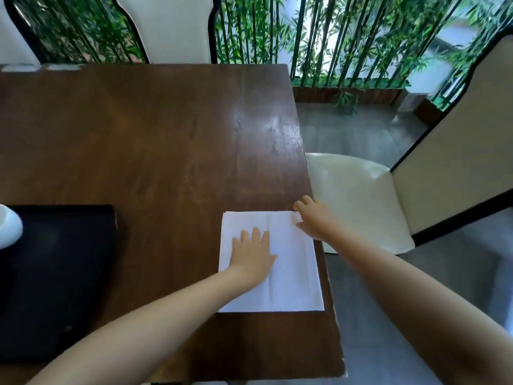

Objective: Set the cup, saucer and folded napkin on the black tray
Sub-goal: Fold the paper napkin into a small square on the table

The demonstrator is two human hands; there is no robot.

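A white napkin (294,276) lies flat on the dark wooden table (166,140), near its right edge. My left hand (254,254) rests palm down on the napkin's left half, fingers spread. My right hand (312,218) is at the napkin's far right corner, fingers on its edge. The black tray (63,273) sits at the left of the table. A white rounded piece of crockery (8,230), cut off by the frame's left edge, stands on the tray's far left; I cannot tell if it is the cup or the saucer.
A cream chair (358,198) stands just right of the table, its seat tucked close to the edge. Another cream chair back (172,26) is behind the table's far side. Green bamboo screens (347,37) line the background. Grey floor lies to the right.
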